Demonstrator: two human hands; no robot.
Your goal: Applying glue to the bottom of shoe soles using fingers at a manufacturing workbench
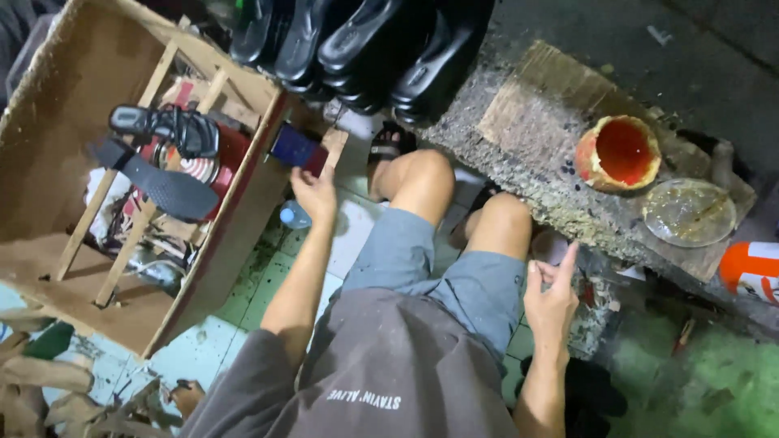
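1. You sit on a low seat with bare knees drawn up, looking down at both of your hands.
2. Your left hand (315,193) reaches forward and closes around the lower end of a dark blue rectangular phone (297,148), fingers wrapped at its edge.
3. The phone rests against the front corner of a large open cardboard box (57,122) braced with pale wooden slats.
4. The phone looks rigid, light and smooth, so it is likely slippery; a grip along its two long edges would seem the safest hold, keeping clear of the glass face.
5. Your right hand (552,296) hangs empty beside your right knee, loosely half open with the forefinger pointing up.
6. Inside the box lie a black strappy sandal (166,126) and a loose black rubber shoe sole (154,182).
7. Ahead of you, a row of glossy black shoe soles (357,45) stands on edge.
8. To your right, a rough wooden counter (527,122) carries a round red-lined pot (618,152) and a clear glass dish (690,212), just beside each other.
9. A clear plastic bottle (294,216) lies on the green tiled floor (260,284), under your left wrist.
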